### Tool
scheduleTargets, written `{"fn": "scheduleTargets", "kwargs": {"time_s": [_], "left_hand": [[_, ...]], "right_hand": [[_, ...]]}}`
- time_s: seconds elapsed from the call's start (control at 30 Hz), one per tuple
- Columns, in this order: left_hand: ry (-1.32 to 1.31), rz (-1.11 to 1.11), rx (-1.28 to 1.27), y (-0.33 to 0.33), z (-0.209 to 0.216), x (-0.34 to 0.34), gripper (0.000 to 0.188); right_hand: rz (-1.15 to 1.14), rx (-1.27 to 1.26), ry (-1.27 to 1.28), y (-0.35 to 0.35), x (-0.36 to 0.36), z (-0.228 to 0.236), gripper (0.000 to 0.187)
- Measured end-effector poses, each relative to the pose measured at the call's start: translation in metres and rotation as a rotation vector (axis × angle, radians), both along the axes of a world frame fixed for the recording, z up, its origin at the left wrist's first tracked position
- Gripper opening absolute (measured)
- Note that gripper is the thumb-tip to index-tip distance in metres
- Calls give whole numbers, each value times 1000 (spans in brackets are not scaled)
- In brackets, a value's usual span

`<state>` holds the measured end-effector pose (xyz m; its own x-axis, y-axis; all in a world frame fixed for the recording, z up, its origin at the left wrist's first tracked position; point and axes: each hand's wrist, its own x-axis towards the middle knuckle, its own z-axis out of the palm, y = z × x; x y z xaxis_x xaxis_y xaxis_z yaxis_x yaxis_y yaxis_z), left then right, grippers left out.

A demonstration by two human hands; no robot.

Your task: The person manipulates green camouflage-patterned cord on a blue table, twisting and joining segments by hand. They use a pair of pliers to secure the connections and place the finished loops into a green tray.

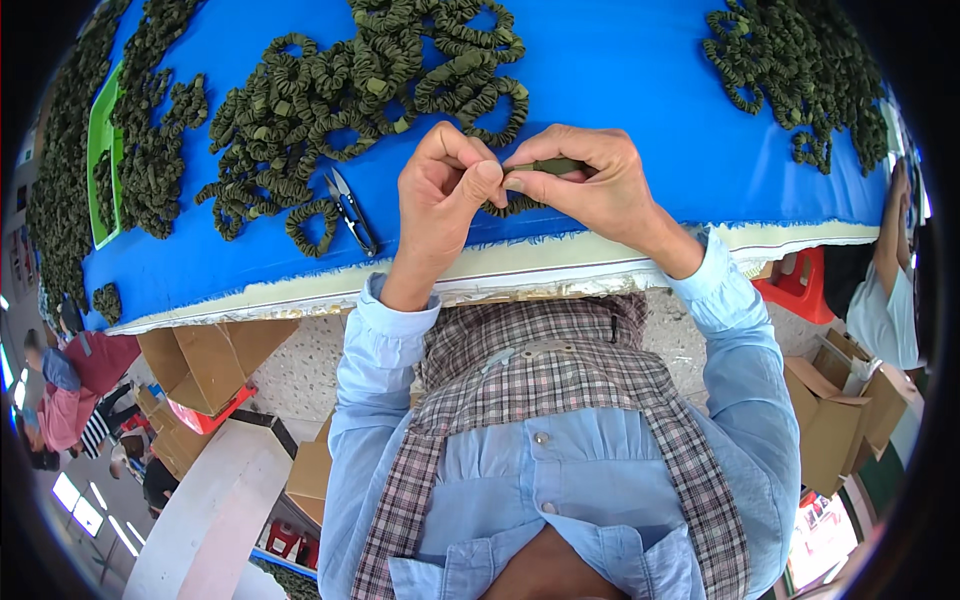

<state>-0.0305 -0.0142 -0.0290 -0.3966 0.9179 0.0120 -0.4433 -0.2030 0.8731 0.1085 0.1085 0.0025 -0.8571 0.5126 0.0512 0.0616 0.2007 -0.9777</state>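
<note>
Both hands meet over the front part of the blue-covered table. A dark green gathered fabric scrunchie (516, 207) is between them, partly hidden behind the fingers. My right hand (598, 188) is closed, with thumb and fingers pinching a smooth green stretch of it. My left hand (442, 195) pinches at the same spot with thumb and forefinger; the exact bit under its fingertips is hidden. To the left of my left hand lies a pair of thread snips (350, 212), blades pointing away. Next to them is a single loose scrunchie (312, 228), in front of a large heap of scrunchies (330, 95).
More scrunchies (800, 75) are piled at the far right, and others (150, 140) at the left around a light green tray (95, 150). Cardboard boxes (205, 365) and a red stool (800, 285) stand below the table edge. Other people (890, 290) are at both sides.
</note>
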Motion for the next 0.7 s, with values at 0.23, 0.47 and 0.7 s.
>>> {"fn": "scheduleTargets", "kwargs": {"time_s": [0.23,0.47,0.7], "left_hand": [[-222,-60,63,-1,2,-3,19],[-136,-13,-44,-1,-1,-1,19],[-173,64,-35,-1,-5,-5,24]], "right_hand": [[21,-100,25,-1,1,-3,6],[65,-136,4,6,1,-5,18],[-73,-98,20,26,0,-17,35]]}}
